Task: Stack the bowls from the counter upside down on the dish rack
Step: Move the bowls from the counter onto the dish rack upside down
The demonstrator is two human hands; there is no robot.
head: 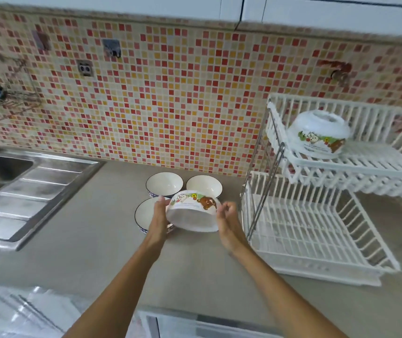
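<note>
Glossy glazed cartoon bowl between the hands; white plastic dish rack, chrome posts, right of them; matt grey counter beneath; brushed-steel sink far left.

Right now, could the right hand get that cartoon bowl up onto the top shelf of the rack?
Probably yes. The right hand is beside the cartoon bowl, and the dish rack's top shelf lies open to its right, with only one upturned bowl there.

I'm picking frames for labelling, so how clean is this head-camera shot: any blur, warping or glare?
Head view: wide-angle warping bows the white two-tier dish rack and the mosaic-tile wall; motion blur smears the edges and lower left corner, and softens the cartoon-printed white bowl between the left hand and right hand; mild glare on the steel sink drainboard; lighting even, shadows faint.
</note>
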